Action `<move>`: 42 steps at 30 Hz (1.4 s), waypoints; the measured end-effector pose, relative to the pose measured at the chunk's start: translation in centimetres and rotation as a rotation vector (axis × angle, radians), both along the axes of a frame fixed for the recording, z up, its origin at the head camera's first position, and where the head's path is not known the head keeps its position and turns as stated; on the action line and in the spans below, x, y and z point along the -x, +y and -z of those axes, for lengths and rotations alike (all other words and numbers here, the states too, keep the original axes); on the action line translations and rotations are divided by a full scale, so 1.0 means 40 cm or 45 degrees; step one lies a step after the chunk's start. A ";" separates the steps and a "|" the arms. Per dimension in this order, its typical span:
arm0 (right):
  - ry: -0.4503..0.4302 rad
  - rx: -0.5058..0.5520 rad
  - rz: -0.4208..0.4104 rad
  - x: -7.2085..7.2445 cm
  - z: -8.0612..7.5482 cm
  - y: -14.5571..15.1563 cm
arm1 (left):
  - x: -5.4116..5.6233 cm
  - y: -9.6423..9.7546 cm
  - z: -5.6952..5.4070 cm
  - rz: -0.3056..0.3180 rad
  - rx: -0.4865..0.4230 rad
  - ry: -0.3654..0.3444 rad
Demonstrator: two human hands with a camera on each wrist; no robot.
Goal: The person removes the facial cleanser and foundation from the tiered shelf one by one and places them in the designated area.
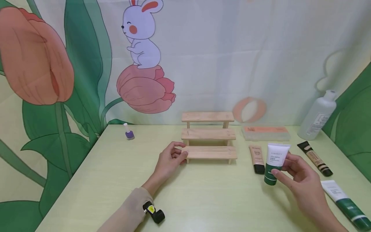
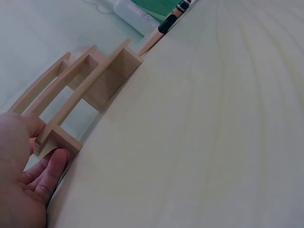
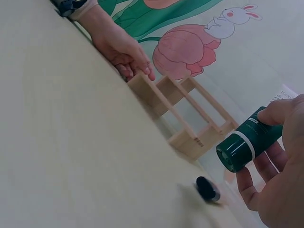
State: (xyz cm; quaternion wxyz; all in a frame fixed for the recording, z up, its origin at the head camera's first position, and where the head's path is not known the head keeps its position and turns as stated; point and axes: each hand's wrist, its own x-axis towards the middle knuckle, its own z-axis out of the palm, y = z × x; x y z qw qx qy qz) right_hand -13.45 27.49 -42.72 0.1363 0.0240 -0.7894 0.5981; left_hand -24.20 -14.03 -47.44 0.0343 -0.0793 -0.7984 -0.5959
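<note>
My right hand (image 1: 302,177) grips a white and green squeeze tube (image 1: 277,156) between thumb and fingers, its green cap end pointing down. In the right wrist view the tube's dark green end (image 3: 242,142) tilts toward the table. My left hand (image 1: 169,161) holds the left end of a three-step wooden stand (image 1: 209,133) at its lowest step. The thumb is on the step's edge and the fingers curl at its side support (image 2: 69,140). All three steps of the stand are bare.
A beige BB cream tube (image 1: 256,158) lies just left of the held tube. To the right lie a black-and-beige tube (image 1: 316,158) and a larger white and green tube (image 1: 347,204). Behind are a flat clear case (image 1: 265,133) and a white bottle (image 1: 317,116). Purple nail polish (image 1: 129,132) stands at left.
</note>
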 end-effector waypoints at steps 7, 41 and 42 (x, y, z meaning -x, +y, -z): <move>-0.175 -0.159 0.071 -0.039 0.038 -0.004 | 0.002 -0.002 0.003 0.000 -0.011 -0.010; -0.666 -0.407 0.026 -0.086 0.058 -0.008 | 0.005 -0.007 0.011 0.002 -0.023 -0.005; -0.664 -0.425 0.028 -0.086 0.058 -0.008 | 0.006 -0.007 0.010 0.003 -0.022 -0.004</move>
